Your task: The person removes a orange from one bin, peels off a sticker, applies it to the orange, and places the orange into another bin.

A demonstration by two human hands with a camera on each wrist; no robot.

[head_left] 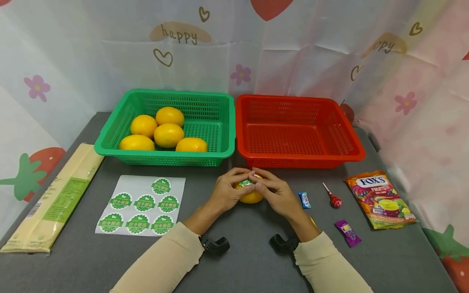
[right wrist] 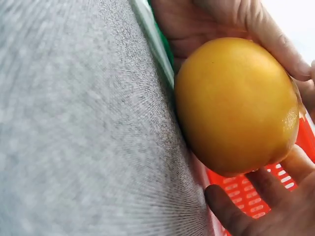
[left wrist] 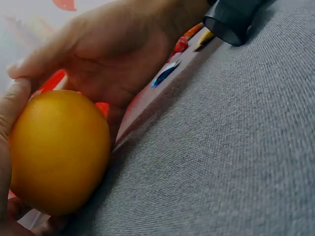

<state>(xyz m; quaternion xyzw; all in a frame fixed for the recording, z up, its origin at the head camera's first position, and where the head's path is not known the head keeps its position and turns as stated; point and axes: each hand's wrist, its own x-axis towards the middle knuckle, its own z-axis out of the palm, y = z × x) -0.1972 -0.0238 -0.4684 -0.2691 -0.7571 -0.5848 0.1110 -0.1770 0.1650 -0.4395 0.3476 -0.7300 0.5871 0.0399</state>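
On the grey table in the head view, an orange with a green-and-white sticker on top sits between my two hands. My left hand curls round its left side, thumb at the sticker. From the other side my right hand holds it, thumb also near the sticker. Both sets of fingertips meet behind the fruit. The left wrist view shows the orange resting against the table, the right hand beyond it. In the right wrist view the orange's smooth side faces me; the sticker is hidden there.
Behind stand a green basket with several oranges and an empty red basket. A sticker sheet and a long cream packet lie left. To the right are a blue candy, lollipop, purple candy and candy bag.
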